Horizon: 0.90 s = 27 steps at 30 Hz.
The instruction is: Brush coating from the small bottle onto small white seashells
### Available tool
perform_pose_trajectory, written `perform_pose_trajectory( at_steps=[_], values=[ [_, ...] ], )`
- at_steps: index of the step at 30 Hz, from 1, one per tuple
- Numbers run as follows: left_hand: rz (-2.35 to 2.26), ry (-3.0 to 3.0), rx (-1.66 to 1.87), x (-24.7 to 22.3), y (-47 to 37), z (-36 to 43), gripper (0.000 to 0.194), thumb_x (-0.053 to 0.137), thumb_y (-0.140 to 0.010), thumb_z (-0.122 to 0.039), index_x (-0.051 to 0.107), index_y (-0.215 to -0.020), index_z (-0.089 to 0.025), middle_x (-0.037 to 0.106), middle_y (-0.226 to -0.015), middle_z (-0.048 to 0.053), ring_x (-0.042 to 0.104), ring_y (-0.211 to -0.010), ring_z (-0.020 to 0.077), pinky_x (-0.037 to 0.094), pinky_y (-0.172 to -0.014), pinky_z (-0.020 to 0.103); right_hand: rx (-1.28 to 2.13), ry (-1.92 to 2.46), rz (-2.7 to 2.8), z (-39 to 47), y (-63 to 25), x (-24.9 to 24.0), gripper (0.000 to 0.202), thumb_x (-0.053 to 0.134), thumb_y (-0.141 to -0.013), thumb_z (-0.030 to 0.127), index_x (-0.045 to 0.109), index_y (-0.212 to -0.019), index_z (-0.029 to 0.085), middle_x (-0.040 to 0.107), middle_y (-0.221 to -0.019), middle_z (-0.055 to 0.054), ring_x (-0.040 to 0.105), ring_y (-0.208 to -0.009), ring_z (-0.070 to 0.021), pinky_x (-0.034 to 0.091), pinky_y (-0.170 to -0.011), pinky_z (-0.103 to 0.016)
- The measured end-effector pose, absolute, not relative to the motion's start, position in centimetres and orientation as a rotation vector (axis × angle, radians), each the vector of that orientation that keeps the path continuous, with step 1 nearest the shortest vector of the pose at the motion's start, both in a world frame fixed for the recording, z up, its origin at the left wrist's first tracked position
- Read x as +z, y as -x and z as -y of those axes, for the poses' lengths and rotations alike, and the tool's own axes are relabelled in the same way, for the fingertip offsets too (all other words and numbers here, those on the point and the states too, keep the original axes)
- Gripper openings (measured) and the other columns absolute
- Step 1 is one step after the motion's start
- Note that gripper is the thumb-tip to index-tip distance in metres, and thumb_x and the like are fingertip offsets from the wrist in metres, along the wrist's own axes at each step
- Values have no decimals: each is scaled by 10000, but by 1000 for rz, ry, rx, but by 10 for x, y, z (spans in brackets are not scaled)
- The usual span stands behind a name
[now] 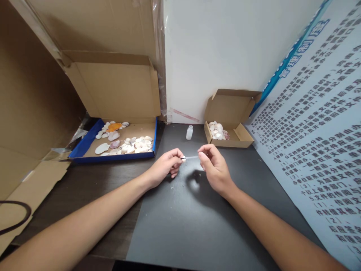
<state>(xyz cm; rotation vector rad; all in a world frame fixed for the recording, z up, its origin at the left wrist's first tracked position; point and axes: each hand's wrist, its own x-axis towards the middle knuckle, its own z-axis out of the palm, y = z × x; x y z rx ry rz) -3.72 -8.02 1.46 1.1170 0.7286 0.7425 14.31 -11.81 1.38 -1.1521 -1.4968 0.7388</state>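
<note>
Both my hands are raised over the dark grey mat, facing each other. My left hand (167, 165) is closed in a pinch on a tiny piece with a dark line and a white end, too small to name. From there a thin translucent strip (191, 157) runs across to my right hand (213, 167). The thumb and fingers of that hand are curled together at the strip's other end. Behind the strip, a small whitish bottle (189, 133) stands upright without a visible cap.
At left, an open blue-edged cardboard box (113, 159) holds many shells (138, 145) and an orange piece (114, 127). A smaller open carton (234, 143) with shells (216, 131) stands at right. Cardboard, a white panel and a printed sign (316, 113) wall in the table.
</note>
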Motion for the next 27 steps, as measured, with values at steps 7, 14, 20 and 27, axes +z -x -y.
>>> perform_pose_trajectory(
  at_steps=[7, 14, 20, 27],
  values=[
    [-749, -1063, 751, 20, 37, 81, 112, 582, -777, -224, 479, -759, -183, 372, -561, -83, 321, -424, 44, 313, -413, 179, 601, 1171, 1596, 122, -142, 14, 63, 566, -912, 276, 538, -923, 220, 438, -669, 56, 396, -561, -114, 342, -533, -256],
    [-739, -1033, 769, 21, 37, 82, 125, 597, -777, -231, 484, -759, -181, 375, -563, -81, 322, -429, 44, 304, -416, 173, 591, 1160, 1568, 124, -142, 16, 55, 517, -941, 276, 525, -919, 227, 430, -655, 60, 409, -566, -117, 345, -545, -256],
    [-734, -1018, 783, 20, 37, 82, 123, 601, -755, -215, 483, -746, -181, 340, -553, -92, 303, -430, 43, 293, -412, 170, 575, 1162, 1543, 125, -141, 17, 46, 529, -933, 273, 522, -925, 228, 435, -664, 56, 404, -564, -118, 343, -538, -258],
    [-759, -1025, 762, 22, 36, 82, 61, 546, -737, -183, 486, -742, -181, 310, -543, -92, 285, -427, 46, 280, -413, 168, 675, 1134, 1509, 125, -140, 16, 79, 559, -914, 305, 519, -928, 238, 412, -648, 58, 383, -547, -120, 322, -511, -257]
  ],
)
